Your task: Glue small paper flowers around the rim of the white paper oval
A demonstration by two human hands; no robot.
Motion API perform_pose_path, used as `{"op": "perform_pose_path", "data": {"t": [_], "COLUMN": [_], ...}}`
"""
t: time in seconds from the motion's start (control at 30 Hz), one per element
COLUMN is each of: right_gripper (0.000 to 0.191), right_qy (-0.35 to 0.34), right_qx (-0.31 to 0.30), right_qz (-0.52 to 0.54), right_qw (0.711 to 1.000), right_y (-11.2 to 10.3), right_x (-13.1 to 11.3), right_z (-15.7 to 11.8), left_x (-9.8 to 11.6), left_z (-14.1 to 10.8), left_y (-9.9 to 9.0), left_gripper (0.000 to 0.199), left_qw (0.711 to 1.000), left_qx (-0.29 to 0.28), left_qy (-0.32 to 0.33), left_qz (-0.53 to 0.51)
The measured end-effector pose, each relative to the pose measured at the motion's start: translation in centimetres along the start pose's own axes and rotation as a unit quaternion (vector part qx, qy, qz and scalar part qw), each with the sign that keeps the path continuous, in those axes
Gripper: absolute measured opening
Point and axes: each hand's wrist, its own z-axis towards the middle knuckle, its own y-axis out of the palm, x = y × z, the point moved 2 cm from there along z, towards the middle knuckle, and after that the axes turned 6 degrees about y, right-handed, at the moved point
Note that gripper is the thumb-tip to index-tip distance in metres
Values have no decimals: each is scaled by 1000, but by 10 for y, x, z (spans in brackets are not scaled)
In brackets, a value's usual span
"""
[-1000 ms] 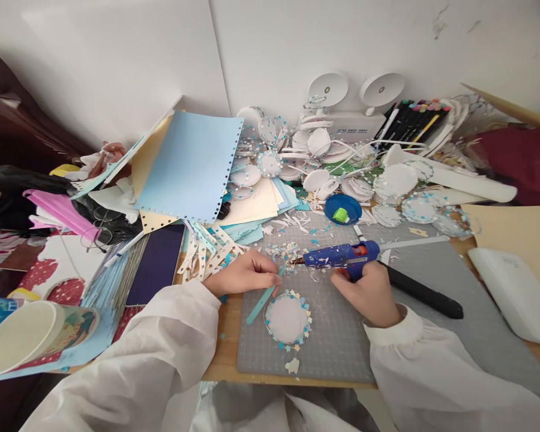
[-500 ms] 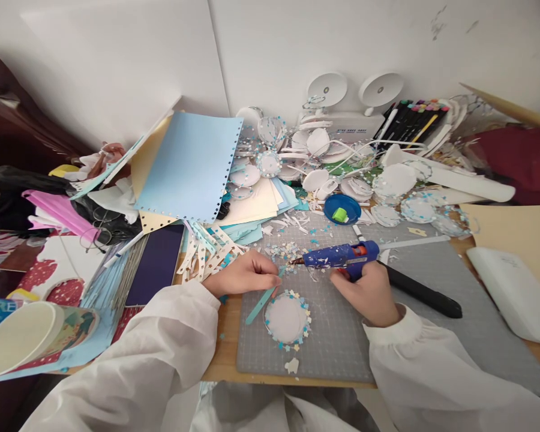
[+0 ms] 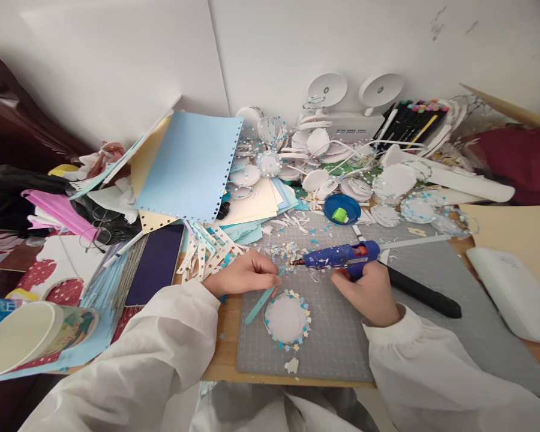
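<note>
My right hand [image 3: 371,295] is wrapped round the handle of a blue glue gun [image 3: 326,258], whose nozzle points left over a scatter of tiny paper stars [image 3: 288,247]. Pinched in my left hand [image 3: 247,275] is a teal strip [image 3: 260,305] that slants down to the left. Just below my left fingertips, a round white disc [image 3: 286,319] ringed with blue and cream stars lies on the grey cutting mat [image 3: 337,348]. A small cream scrap [image 3: 291,365] rests under the disc.
Many white discs with star-trimmed wires [image 3: 317,143] are heaped at the back. A blue dish [image 3: 342,210] holds something green. Star-edged blue paper [image 3: 191,165] stands left of centre; a paper cup [image 3: 22,339] is at far left. A black tool [image 3: 423,291] lies right.
</note>
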Motion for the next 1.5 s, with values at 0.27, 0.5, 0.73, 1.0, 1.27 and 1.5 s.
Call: {"op": "perform_pose_path", "data": {"t": [0.27, 0.5, 0.73, 1.0, 1.27, 1.5], "right_gripper": [28, 28, 29, 28, 29, 31], "right_qy": [-1, -6, -22, -33, -49, -51], "right_qx": [-9, -3, 1, 18, 20, 19], "right_qz": [6, 5, 1, 6, 7, 9], "right_qw": [1000, 1000, 1000, 999, 999, 998], "right_y": [1, 0, 0, 1, 0, -2], "right_x": [1, 2, 0, 2, 1, -3], "right_z": [-1, 0, 1, 0, 1, 0], "left_x": [0, -1, -2, -2, -2, -1], "left_z": [1, 0, 0, 1, 0, 0], "left_y": [0, 0, 0, 0, 0, 0], "left_gripper": [31, 30, 30, 30, 30, 30], "left_qw": [1000, 1000, 1000, 1000, 1000, 1000], "left_qx": [-9, -7, -6, -8, -6, -6], "left_qy": [-2, 3, 5, 12, 5, 10], "left_qz": [-1, -7, -5, -12, -12, -17]}}
